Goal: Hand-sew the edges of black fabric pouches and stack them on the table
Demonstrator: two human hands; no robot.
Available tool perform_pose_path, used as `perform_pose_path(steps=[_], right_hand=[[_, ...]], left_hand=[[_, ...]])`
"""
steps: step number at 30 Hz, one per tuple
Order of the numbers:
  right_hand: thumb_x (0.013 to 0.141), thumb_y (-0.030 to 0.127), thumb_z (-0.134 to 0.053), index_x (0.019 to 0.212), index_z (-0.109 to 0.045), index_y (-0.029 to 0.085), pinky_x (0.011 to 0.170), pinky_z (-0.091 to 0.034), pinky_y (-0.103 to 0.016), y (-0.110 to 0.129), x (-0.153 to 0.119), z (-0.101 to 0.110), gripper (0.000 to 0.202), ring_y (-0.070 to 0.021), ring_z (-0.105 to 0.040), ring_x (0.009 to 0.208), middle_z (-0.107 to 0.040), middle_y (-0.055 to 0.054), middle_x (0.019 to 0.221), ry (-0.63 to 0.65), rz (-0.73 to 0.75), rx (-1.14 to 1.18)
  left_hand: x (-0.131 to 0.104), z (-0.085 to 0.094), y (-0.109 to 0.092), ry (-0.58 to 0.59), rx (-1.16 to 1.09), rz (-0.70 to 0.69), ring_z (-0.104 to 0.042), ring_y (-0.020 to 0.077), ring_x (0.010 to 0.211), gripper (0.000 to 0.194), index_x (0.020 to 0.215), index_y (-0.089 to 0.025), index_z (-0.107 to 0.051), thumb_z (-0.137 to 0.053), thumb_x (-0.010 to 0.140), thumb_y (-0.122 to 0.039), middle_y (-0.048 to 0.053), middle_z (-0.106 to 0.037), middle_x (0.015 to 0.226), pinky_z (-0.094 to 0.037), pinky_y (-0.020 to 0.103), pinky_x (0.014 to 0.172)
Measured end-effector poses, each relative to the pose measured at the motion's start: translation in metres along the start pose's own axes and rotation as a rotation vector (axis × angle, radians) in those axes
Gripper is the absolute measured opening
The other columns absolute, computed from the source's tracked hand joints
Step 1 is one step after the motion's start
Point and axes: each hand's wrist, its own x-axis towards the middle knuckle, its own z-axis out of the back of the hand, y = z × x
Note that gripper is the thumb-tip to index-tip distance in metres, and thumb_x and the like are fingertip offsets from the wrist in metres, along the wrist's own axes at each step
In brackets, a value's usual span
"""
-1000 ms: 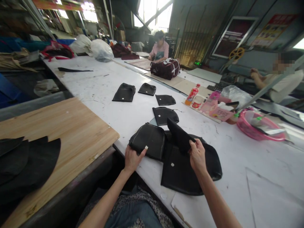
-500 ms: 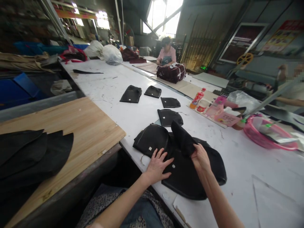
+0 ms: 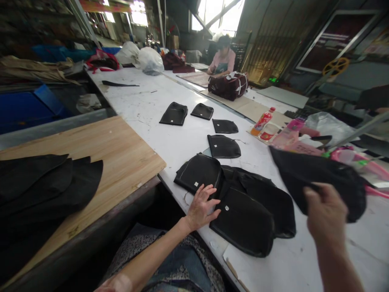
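Note:
My right hand is closed on the edge of a black leather-like piece, which it holds above the right part of the table. With fingers spread, my left hand rests at the near edges of two black pieces: a smaller one with a white tag, and a larger rounded one with a pale tag. Under the larger piece lie further black pieces, partly covered. Beyond them, several small tagged black pieces, such as the nearest one, are spread over the white table.
To the left, a wooden board bears a stack of black sheets. A drink bottle, pink containers and a pink basin stand at the right. Across the table a person sits behind a dark red bundle.
My right hand has lifted a black piece off the pile and carried it to the right. My left hand stays near the same spot, and the view has shifted slightly.

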Motion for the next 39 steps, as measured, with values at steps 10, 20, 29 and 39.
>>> perform_pose_path(steps=[10,20,29,39], right_hand=[[0.096,0.043,-0.056,0.121,-0.063,0.024,0.088,-0.059,-0.044,0.003,0.015,-0.094,0.032,-0.0294,-0.072,0.101,-0.074,-0.010,0.111,0.621,0.197,-0.240],[0.089,0.031,-0.071,0.122,-0.063,0.005,0.084,-0.054,-0.048,0.018,0.105,-0.303,0.044,-0.0427,-0.063,0.112,-0.062,-0.031,0.120,0.730,0.341,-0.907],[0.085,0.032,-0.077,0.110,-0.069,0.005,0.082,-0.056,-0.039,0.032,0.139,-0.351,0.038,-0.0322,-0.069,0.103,-0.070,-0.023,0.108,0.868,0.344,-1.078],[0.092,0.018,-0.052,0.113,-0.064,0.019,0.067,-0.051,-0.036,0.051,0.163,-0.237,0.025,-0.0339,-0.071,0.099,-0.071,-0.013,0.114,0.741,0.427,-1.143]], left_hand=[[0.132,0.062,0.133,0.098,0.375,0.506,-0.060,0.0286,0.112,0.028,0.114,-0.013,-0.067,-0.057,0.092,-0.027,0.016,-0.063,0.118,-0.049,0.041,0.098],[0.183,0.036,0.244,0.105,0.616,0.695,-0.036,0.0426,0.139,0.050,0.136,-0.007,-0.053,-0.048,0.096,-0.037,0.027,-0.048,0.143,-0.024,0.056,0.114],[0.179,0.028,0.252,0.098,0.724,0.650,-0.037,0.0385,0.137,0.054,0.141,-0.011,-0.051,-0.045,0.096,-0.041,0.021,-0.050,0.141,-0.025,0.050,0.116],[0.180,0.031,0.247,0.083,0.741,0.642,-0.040,0.0370,0.135,0.053,0.139,-0.012,-0.053,-0.046,0.095,-0.041,0.019,-0.053,0.138,-0.027,0.048,0.115]])
